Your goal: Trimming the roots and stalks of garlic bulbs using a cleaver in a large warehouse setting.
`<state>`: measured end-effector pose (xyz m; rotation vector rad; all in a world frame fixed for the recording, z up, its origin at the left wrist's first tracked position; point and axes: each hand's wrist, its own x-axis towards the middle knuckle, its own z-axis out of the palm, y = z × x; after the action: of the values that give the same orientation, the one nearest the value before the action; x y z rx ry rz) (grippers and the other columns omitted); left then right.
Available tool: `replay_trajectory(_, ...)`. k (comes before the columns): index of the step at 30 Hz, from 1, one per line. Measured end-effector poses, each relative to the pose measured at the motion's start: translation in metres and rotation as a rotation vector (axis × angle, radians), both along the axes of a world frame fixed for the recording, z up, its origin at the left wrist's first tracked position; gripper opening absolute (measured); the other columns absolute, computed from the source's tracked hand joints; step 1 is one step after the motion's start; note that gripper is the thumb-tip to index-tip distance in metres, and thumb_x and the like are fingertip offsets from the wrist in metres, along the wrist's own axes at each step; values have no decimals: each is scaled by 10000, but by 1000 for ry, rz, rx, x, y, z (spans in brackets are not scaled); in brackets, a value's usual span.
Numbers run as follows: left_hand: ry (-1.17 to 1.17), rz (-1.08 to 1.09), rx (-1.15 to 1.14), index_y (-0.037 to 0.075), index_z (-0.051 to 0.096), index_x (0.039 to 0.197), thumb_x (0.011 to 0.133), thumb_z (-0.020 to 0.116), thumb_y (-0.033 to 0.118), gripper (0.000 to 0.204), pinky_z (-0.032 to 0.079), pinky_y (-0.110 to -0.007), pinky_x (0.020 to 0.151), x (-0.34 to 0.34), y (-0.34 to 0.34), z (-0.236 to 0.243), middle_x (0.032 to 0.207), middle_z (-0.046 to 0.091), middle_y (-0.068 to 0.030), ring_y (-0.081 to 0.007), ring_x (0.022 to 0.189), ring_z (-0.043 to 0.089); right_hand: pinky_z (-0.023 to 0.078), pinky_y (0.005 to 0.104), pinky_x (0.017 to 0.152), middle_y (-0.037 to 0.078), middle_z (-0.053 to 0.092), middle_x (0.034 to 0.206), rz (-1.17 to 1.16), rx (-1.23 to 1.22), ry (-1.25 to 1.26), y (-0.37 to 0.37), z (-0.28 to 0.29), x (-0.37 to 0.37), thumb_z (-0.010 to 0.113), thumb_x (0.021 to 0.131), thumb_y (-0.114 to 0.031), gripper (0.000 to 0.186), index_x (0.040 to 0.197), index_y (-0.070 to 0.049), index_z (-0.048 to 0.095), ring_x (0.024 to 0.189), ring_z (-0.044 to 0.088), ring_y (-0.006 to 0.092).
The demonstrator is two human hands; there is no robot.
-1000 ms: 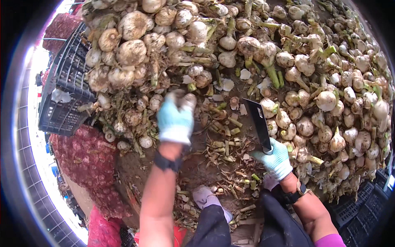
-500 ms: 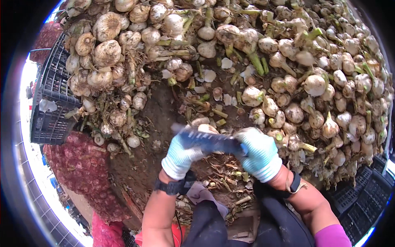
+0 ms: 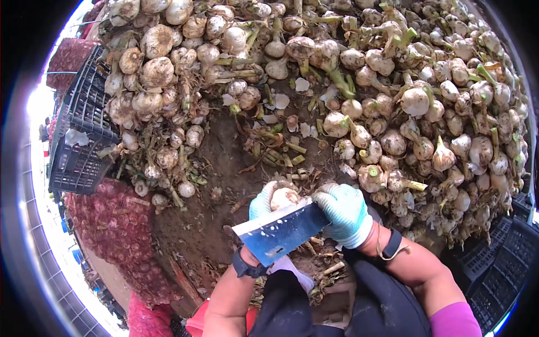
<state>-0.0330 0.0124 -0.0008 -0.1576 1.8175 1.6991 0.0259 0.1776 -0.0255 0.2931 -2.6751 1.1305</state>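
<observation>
Low in the middle, my left hand [image 3: 260,203] in a pale blue glove grips a pale garlic bulb [image 3: 284,197]. My right hand [image 3: 342,213], also gloved, is closed on a wide cleaver [image 3: 281,235], whose handle is hidden by the fingers. The blade lies tilted across the front of the bulb and covers much of my left hand; whether it touches the bulb I cannot tell. Cut stalks and papery scraps [image 3: 286,151] lie on the dirt just beyond my hands, between heaps of garlic with stems and roots [image 3: 415,101].
A black plastic crate [image 3: 78,151] tilts at the left, above a red mesh sack of bulbs [image 3: 106,224]. More garlic [image 3: 157,73] is piled at the back left. Dark crates [image 3: 505,269] are at the lower right. A red object [image 3: 199,320] sits by my legs.
My left hand came back toward me from the pile and now holds a bulb. The cleaver swung from upright at the right to lying across in front of that hand.
</observation>
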Motion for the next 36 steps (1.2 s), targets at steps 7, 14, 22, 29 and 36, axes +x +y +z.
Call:
replay_trajectory(7,44,-116,-10,8,512,1026,611,735,67,475,497,-257,728,14,-5,17,863,604,-44,-107,799,575,474,351,552,116,546,654,-534,-387,-353,7,-38,7,745,690,-207,251,778,-47,573,579,562,291)
replay_trajectory(14,458,-100,-222,-6,430,1177,606,828,210,728,487,-290,819,12,-6,-18,1001,601,-84,-166,940,579,464,246,666,-1,637,822,-318,-1163,-863,-9,22,-13,765,713,-233,348,968,-35,637,735,539,59)
replay_trajectory(22,-158,134,40,-28,563,879,824,563,118,157,395,-203,552,6,-2,-11,742,611,-69,-94,564,488,505,293,693,87,641,883,-176,-458,-467,3,12,-13,747,662,-128,347,985,-76,629,769,629,207)
replay_trajectory(29,538,-105,-313,-23,582,914,817,472,-30,147,400,-207,499,4,-21,-13,665,559,-25,-71,558,507,491,363,611,133,591,755,-135,69,-671,10,-43,-2,715,688,-189,252,885,-64,618,662,588,328)
replay_trajectory(36,256,-40,384,-27,486,1167,814,606,209,441,483,-351,809,-17,41,28,1048,584,-172,-270,935,596,464,280,597,55,615,680,-502,-605,-791,17,-39,8,716,710,-213,246,868,-44,632,596,546,137)
